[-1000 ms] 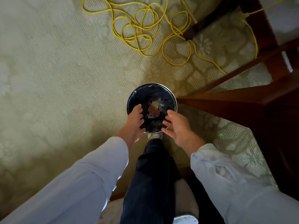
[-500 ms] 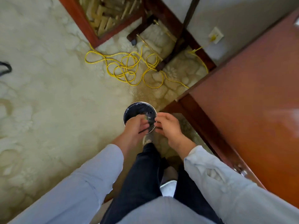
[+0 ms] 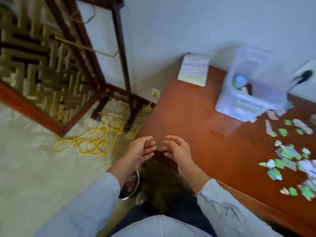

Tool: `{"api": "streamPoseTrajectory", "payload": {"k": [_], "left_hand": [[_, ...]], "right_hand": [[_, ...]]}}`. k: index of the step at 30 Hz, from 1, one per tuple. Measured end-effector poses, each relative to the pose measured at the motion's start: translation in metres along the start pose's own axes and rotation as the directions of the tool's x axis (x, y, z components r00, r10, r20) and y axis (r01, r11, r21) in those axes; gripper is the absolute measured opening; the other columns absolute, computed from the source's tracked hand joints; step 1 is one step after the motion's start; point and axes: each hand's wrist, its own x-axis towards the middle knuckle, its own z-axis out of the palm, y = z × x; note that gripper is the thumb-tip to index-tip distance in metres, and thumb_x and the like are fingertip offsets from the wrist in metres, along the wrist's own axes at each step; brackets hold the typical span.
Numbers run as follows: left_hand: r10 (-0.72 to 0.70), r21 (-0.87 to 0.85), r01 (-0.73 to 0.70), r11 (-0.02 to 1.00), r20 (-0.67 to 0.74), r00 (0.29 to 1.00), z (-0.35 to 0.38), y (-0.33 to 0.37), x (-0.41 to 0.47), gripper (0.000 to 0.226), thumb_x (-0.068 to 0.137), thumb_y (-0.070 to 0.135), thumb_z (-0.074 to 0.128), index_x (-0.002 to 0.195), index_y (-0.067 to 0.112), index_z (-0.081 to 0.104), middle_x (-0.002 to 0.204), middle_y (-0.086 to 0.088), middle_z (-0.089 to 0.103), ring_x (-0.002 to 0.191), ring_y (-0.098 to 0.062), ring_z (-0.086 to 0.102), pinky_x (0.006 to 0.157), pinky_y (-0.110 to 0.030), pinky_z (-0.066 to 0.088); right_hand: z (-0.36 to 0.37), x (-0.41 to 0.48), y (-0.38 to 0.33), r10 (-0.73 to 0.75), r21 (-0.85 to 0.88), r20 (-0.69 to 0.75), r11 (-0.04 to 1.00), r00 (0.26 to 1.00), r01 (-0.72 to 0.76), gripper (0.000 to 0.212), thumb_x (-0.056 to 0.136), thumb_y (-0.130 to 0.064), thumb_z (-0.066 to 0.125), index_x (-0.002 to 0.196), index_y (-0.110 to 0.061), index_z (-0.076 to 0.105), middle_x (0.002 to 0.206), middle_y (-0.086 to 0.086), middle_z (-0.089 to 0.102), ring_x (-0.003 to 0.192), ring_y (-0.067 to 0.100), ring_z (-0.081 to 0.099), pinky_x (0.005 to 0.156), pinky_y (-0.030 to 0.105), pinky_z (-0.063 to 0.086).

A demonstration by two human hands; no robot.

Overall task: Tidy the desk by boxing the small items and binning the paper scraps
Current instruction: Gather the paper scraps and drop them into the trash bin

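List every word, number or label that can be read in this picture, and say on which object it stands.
None can be read; the whole picture is blurred.
The pad at the corner of the desk: faint lines only, unreadable.
The small bottle in the clear box: label too blurred.
The paper scraps on the desk: green print, no legible words.

Pale blue long sleeves (image 3: 89,207), dark navy trousers (image 3: 179,207).

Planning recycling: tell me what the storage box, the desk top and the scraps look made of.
Storage box: likely translucent plastic; contents show through its walls. Desk top: reddish-brown wood or veneer, glossy; it reflects the box. Scraps: thin paper, green and white print, jagged edges.
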Motion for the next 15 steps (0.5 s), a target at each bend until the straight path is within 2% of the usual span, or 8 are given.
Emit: {"api": "streamPoseTrajectory", "payload": {"k": [7, 12, 15], "left_hand": [[-0.014, 0.232, -0.037, 0.972, 0.212, 0.977, 0.115, -0.004, -0.012, 0.018, 0.1, 0.023, 0.045, 0.11, 0.016, 0.06, 0.102, -0.004, 0.066, 0.09, -0.017, 0.063, 0.086, -0.032, 0.049], [-0.023, 0.288, -0.064, 0.955, 0.288, 0.957, 0.195, -0.015, -0.016, 0.021, 0.098, 0.021, 0.05, 0.114, 0.012, 0.06, 0.1, -0.005, 0.067, 0.088, -0.018, 0.064, 0.081, -0.031, 0.05], [-0.038, 0.323, -0.064, 0.944, 0.3, 0.953, 0.238, -0.026, -0.016, 0.019, 0.096, 0.021, 0.054, 0.112, 0.013, 0.062, 0.097, -0.005, 0.068, 0.085, -0.018, 0.065, 0.076, -0.03, 0.052]], "right_hand": [[-0.102, -0.022, -0.021, -0.087, 0.148, -0.233, 0.981, 0.969, 0.123, 0.015, 0.095, -0.012, 0.055, 0.103, -0.02, 0.065, 0.098, 0.01, 0.07, 0.087, 0.02, 0.065, 0.066, 0.025, 0.052], [-0.174, -0.024, -0.032, -0.086, 0.228, -0.329, 0.959, 0.941, 0.167, 0.016, 0.093, -0.009, 0.056, 0.104, -0.015, 0.066, 0.092, 0.01, 0.069, 0.081, 0.018, 0.064, 0.063, 0.025, 0.051], [-0.218, -0.021, -0.04, -0.083, 0.246, -0.368, 0.952, 0.926, 0.183, 0.015, 0.092, -0.009, 0.057, 0.102, -0.015, 0.066, 0.09, 0.009, 0.069, 0.078, 0.016, 0.063, 0.068, 0.027, 0.052]]}}
